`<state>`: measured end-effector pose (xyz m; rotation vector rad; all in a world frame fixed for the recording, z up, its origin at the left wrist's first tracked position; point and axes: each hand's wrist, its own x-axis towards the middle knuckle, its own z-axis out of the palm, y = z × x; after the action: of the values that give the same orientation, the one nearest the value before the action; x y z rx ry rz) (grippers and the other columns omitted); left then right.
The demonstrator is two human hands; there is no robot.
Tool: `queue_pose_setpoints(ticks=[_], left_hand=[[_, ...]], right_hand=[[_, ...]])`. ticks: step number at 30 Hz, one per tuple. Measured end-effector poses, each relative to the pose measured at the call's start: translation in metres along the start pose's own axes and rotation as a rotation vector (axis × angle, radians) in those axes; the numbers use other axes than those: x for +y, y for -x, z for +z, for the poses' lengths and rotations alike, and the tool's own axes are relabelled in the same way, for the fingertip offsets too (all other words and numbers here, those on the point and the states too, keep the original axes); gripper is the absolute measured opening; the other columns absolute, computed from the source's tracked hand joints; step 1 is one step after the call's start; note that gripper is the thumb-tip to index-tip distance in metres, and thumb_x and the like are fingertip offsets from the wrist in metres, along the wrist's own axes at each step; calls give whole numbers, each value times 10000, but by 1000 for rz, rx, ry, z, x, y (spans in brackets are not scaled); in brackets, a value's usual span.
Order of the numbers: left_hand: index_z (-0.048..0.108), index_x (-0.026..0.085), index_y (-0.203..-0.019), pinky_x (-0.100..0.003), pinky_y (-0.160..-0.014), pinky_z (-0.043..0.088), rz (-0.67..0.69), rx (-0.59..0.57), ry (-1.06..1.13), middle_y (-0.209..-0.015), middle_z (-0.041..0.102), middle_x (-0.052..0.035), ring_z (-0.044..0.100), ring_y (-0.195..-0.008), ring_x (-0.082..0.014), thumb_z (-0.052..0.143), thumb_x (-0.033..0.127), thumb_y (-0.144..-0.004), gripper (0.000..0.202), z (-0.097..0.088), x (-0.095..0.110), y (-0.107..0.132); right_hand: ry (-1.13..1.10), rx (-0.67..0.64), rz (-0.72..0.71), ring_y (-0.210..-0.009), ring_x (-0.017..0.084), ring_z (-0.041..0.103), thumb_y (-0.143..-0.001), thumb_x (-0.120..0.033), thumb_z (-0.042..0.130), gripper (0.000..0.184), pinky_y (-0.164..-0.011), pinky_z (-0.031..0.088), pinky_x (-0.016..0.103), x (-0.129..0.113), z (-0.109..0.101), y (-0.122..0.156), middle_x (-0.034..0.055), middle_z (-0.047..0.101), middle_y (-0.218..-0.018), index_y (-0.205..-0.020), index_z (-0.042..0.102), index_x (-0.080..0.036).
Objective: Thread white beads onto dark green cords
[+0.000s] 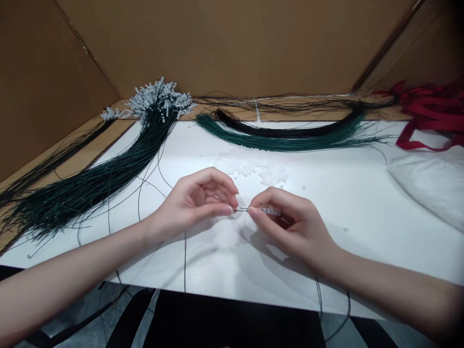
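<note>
My right hand [293,220] pinches a thin dark wire [240,210] between thumb and index finger. A short row of small white beads [271,211] runs along the wire inside that hand, partly hidden by the fingers. Facing it from the left, my left hand [203,198] has its thumb and a curled finger closed at the wire's other part, with the index finger raised above. Only a small gap separates the two hands. Loose white beads [273,173] lie scattered on the white board [377,203] just beyond them.
At the left lies a big bundle of dark green wires [119,166] with white beaded tips [159,99]. Green wires [268,142] and black wires [286,131] lie at the back. Red ribbon [431,113] and a clear plastic bag [431,181] are at right. Cardboard walls [224,43] enclose the back.
</note>
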<state>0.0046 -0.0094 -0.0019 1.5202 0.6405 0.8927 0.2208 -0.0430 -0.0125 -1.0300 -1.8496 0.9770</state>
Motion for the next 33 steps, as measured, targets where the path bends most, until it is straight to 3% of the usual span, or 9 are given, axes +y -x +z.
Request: queue_pose_setpoints(ticks=[6, 12, 20, 33], left_hand=[[636, 152, -992, -140, -746, 564, -1, -5, 11, -865, 694, -20, 664, -777, -74, 704, 77, -829, 192, -1, 0, -1], [618, 157, -998, -176, -746, 589, -56, -19, 103, -866, 707, -26, 689, -773, -98, 719, 69, -808, 232, -2, -4, -2], [616, 156, -989, -150, -705, 589, -112, -34, 184, -847, 711, -20, 697, -762, -91, 712, 65, -815, 218, -2, -6, -3], [595, 154, -1019, -165, -727, 584, -114, -61, 236, -848, 697, -23, 684, -747, -86, 689, 57, -830, 232, -1, -9, -4]], right_hand=[[6, 6, -10, -516, 71, 386, -923, -216, 570, 113, -465, 306, 237, -2, -1, 1, -24, 520, -684, -833, 621, -168], [11, 10, -6, -526, 83, 408, -922, -230, 575, 104, -471, 313, 241, -2, -1, 1, -14, 543, -693, -842, 622, -182], [-4, 10, 0, -525, 81, 391, -917, -213, 579, 98, -473, 304, 244, 0, 0, 1, -21, 523, -679, -839, 626, -177], [-2, 14, -11, -515, 71, 369, -914, -202, 580, 108, -466, 293, 241, -1, 0, 0, -33, 508, -665, -823, 625, -167]])
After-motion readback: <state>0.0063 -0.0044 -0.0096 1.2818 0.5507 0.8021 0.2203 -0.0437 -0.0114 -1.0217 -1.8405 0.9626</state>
